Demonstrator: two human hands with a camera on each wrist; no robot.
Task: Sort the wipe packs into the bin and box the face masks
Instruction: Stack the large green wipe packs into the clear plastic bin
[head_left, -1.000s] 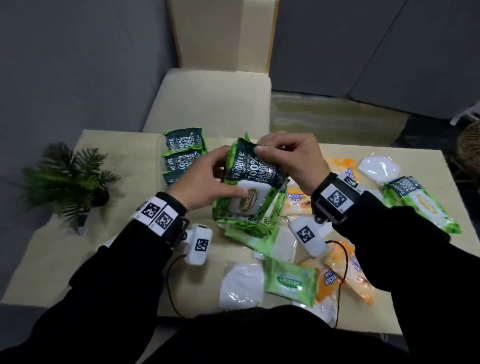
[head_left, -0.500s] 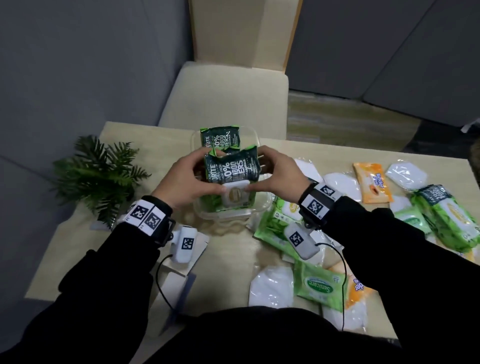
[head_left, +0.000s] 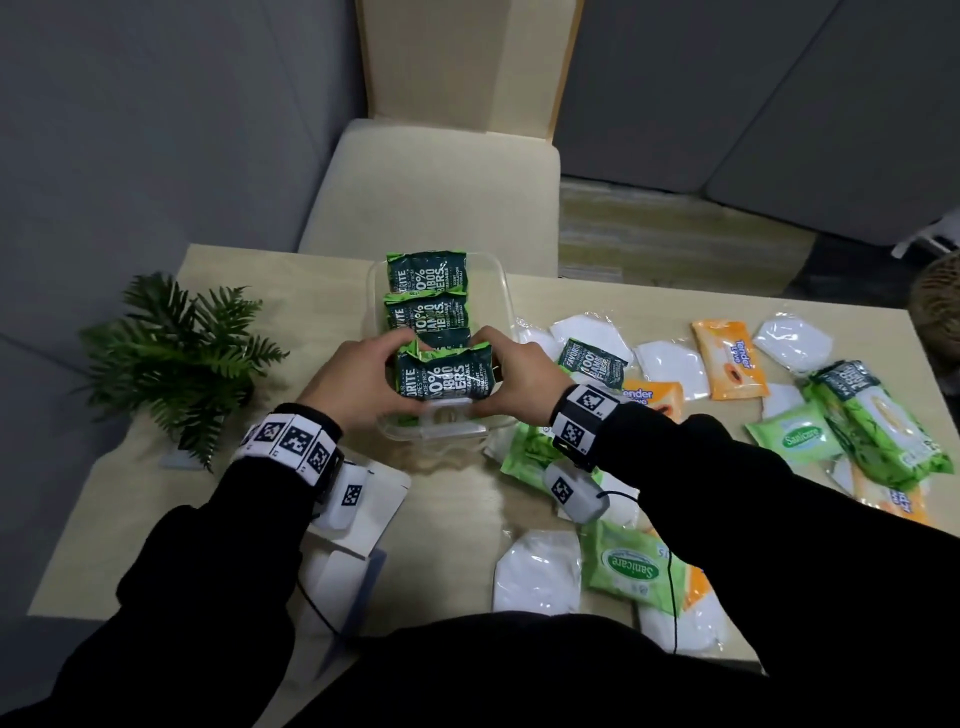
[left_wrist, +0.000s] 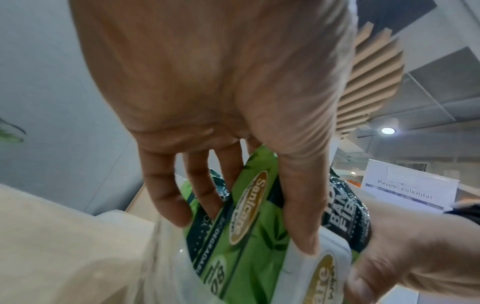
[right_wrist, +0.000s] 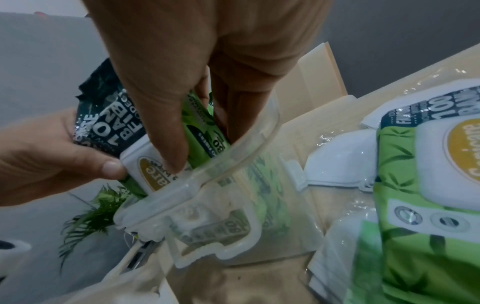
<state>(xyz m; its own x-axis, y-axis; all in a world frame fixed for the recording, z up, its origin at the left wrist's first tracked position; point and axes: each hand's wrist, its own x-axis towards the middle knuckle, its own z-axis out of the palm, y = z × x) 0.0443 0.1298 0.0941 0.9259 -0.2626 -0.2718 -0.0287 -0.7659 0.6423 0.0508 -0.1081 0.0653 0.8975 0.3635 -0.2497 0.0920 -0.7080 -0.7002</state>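
A dark-green and lime wipe pack (head_left: 444, 382) stands upright at the near end of the clear plastic bin (head_left: 503, 291). My left hand (head_left: 358, 384) grips its left side and my right hand (head_left: 524, 376) grips its right side. In the left wrist view my fingers (left_wrist: 166, 197) curl behind the pack (left_wrist: 249, 216), thumb on its white lid. In the right wrist view the pack (right_wrist: 145, 164) sits partly below the bin rim (right_wrist: 233, 150). Three more dark-green packs (head_left: 426, 306) stand behind it in the bin. White face masks (head_left: 537, 577) lie on the table.
Loose wipe packs, green (head_left: 621, 564) and orange (head_left: 730, 358), and bagged masks (head_left: 792, 340) cover the table's right half. A flat white carton (head_left: 374, 501) lies under my left wrist. A small potted fern (head_left: 176, 358) stands at the left. A beige chair (head_left: 441, 187) is behind the table.
Both hands carried the pack from above the pile leftward to the bin and lowered it into the near end. The head view shifted right and closer.
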